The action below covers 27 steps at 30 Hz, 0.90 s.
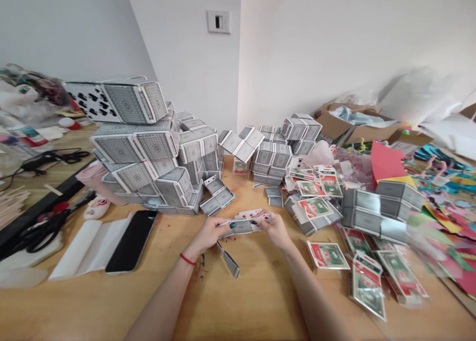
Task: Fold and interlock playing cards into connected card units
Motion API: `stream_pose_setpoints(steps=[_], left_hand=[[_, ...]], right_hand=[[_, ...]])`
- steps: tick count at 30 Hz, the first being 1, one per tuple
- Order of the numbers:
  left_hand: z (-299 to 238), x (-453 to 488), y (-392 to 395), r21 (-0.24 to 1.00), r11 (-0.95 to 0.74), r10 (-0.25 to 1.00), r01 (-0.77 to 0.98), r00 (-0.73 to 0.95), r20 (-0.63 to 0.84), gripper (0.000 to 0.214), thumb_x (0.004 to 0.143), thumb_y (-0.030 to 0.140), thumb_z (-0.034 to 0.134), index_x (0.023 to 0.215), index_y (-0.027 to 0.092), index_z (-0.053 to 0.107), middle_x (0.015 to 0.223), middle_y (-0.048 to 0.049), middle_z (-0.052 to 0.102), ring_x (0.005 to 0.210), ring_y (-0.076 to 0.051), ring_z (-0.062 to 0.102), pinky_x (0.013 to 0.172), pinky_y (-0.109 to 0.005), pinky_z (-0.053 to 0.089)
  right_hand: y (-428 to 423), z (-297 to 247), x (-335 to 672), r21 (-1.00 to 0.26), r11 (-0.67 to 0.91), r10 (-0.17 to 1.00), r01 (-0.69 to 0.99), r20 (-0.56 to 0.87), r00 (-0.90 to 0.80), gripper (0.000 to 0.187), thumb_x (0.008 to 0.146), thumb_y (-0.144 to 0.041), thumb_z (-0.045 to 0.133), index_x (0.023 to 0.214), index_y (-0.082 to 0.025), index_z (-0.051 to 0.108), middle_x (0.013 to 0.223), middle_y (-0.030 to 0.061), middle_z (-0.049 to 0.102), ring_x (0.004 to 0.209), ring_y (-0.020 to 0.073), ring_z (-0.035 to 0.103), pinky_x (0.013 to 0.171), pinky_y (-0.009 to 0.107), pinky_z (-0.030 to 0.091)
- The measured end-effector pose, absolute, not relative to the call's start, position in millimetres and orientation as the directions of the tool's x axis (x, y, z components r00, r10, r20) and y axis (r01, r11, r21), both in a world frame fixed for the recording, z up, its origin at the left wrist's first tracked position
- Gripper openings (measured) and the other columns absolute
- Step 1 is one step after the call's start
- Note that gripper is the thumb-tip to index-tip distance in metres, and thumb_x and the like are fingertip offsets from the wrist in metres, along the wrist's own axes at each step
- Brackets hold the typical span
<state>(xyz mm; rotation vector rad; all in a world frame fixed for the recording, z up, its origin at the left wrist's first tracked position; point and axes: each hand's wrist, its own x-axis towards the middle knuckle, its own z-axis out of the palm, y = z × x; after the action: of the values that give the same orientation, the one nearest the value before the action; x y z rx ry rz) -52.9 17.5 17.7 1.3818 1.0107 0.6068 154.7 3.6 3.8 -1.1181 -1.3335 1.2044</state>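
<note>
Both hands are closed over the middle of the table on grey-backed playing cards [242, 226]. My left hand [210, 234] grips their left end, with a thumb on top. On the other end, my right hand [274, 228] pinches the cards where red diamond faces show. Just beyond the fingers lies another face-up card [241, 215], partly covered. A folded grey card [229, 261] stands on edge below my left hand. Past the hands is a joined piece of folded cards [217, 197]. Some fingers are hidden behind the cards.
A tall stack of card blocks [137, 147] rises at left, with smaller card blocks [273, 155] at the back. Nearby on the left lie a phone [132, 242] and scissors [48, 227]. Card boxes [329, 255], more card blocks [360, 209] and coloured paper [390, 162] crowd the right.
</note>
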Motion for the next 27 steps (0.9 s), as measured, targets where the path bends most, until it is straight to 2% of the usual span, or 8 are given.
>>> stream_pose_setpoints(steps=[6, 9, 20, 27], left_hand=[[18, -51, 17, 0.966, 0.171, 0.860, 0.193, 0.450, -0.242, 0.036, 0.071, 0.039, 0.054, 0.088, 0.009, 0.066, 0.062, -0.0061, 0.066, 0.052, -0.012, 0.051, 0.049, -0.022, 0.036], [18, -51, 17, 0.963, 0.181, 0.859, 0.199, 0.445, -0.254, 0.036, 0.070, 0.041, 0.056, 0.083, 0.009, 0.067, 0.061, -0.0059, 0.066, 0.051, -0.012, 0.052, 0.049, -0.022, 0.037], [15, -50, 17, 0.962, 0.187, 0.873, 0.201, 0.414, -0.257, 0.037, 0.069, 0.037, 0.056, 0.090, 0.009, 0.066, 0.060, -0.0043, 0.065, 0.051, -0.013, 0.052, 0.048, -0.022, 0.037], [16, -49, 17, 0.960, 0.199, 0.872, 0.198, 0.412, -0.265, 0.037, 0.068, 0.038, 0.057, 0.089, 0.009, 0.066, 0.060, -0.0050, 0.066, 0.052, -0.014, 0.054, 0.048, -0.022, 0.038]], right_hand=[[4, 3, 152, -0.994, 0.092, 0.993, 0.067, 0.087, -0.074, 0.014, 0.070, -0.031, 0.057, 0.068, -0.017, 0.060, 0.066, 0.0025, 0.063, 0.061, 0.0159, 0.057, 0.058, 0.026, 0.044], [3, 1, 149, -0.990, 0.113, 0.991, 0.090, 0.106, -0.076, 0.016, 0.071, -0.033, 0.055, 0.071, -0.018, 0.060, 0.072, 0.0038, 0.064, 0.067, 0.0178, 0.059, 0.064, 0.028, 0.045], [4, -11, 148, -0.986, 0.126, 0.983, 0.111, 0.109, -0.146, 0.020, 0.078, -0.036, 0.049, 0.079, -0.018, 0.059, 0.080, 0.0047, 0.064, 0.076, 0.0185, 0.058, 0.071, 0.030, 0.045], [3, -16, 148, -0.991, 0.112, 0.987, 0.075, 0.102, -0.122, 0.020, 0.080, -0.039, 0.046, 0.083, -0.020, 0.047, 0.084, 0.0052, 0.061, 0.078, 0.0180, 0.057, 0.071, 0.030, 0.045]])
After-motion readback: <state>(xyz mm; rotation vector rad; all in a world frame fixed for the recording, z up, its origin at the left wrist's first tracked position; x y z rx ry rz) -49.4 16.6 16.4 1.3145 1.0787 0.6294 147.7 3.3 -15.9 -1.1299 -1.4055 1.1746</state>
